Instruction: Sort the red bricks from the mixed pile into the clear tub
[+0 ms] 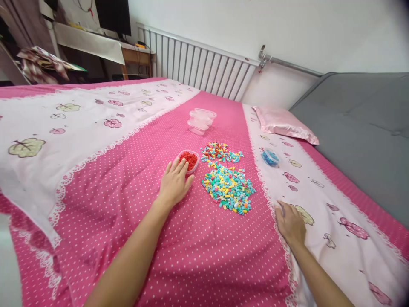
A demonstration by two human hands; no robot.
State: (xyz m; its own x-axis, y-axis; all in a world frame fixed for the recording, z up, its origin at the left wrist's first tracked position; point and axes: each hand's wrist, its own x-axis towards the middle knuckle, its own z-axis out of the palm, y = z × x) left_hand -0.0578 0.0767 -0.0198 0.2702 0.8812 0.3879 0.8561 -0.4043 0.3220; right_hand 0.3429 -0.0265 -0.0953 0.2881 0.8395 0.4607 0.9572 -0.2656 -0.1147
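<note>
My left hand (175, 181) lies with fingers stretched out over the near edge of a small clear plastic tub (197, 165). The tub is filled with small red pieces (191, 158), and my fingertips rest at them. To its right sits a large pile of small mixed-colour plastic pieces (228, 187), mostly teal, yellow and blue. A smaller pile (220, 152) with many red pieces among them lies just behind. My right hand (290, 222) rests on the white part of the bedspread, fingers loosely apart and holding nothing.
A round clear tub of blue pieces (270, 157) stands on the right. Several clear plastic containers (202, 119) are grouped farther back. A pink pillow (286, 124) leans near the grey headboard (358, 115). White bed rails (198, 59) and a desk (92, 44) stand beyond.
</note>
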